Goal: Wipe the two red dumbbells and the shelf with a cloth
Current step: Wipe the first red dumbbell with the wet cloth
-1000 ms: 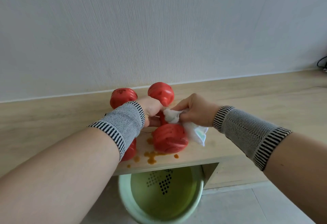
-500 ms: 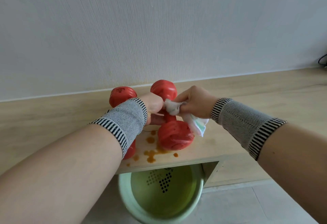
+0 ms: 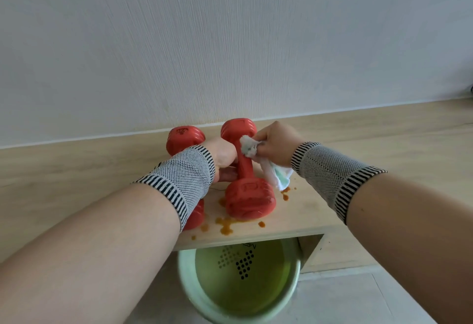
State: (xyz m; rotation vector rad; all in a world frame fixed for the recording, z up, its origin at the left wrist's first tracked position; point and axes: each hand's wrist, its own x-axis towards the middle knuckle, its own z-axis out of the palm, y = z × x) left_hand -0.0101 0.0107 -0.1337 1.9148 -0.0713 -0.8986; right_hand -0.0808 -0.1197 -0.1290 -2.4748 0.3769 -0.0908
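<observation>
Two red dumbbells lie side by side on the pale wooden shelf [image 3: 358,159], between the hands and the white wall [image 3: 230,42]. The right dumbbell [image 3: 247,170] sits directly between the two hands; its long axis runs from the shelf's front edge back toward the wall, tipped slightly left at the far end, with one ribbed head toward the person and the other near the wall. The left hand [image 3: 224,156] reaches in from the left and grips its handle, fingers curled under the bar. The right hand [image 3: 275,143] pinches a bunched white cloth [image 3: 249,148] and presses it against the upper part of the handle, just below the far head; the cloth's loose tail, with a pale green edge, hangs down to the shelf below that hand.

The left dumbbell [image 3: 185,139] lies parallel, on the far side of the left wrist; its handle is hidden under the striped knit wrist sleeve [image 3: 179,177], so only its two heads show.

Orange-brown stains [image 3: 226,226] spot the shelf around the near head of the right dumbbell, toward the front edge, with a few more just below the right hand. Under the shelf edge, beneath both forearms, stands a light green bucket [image 3: 186,280].
</observation>
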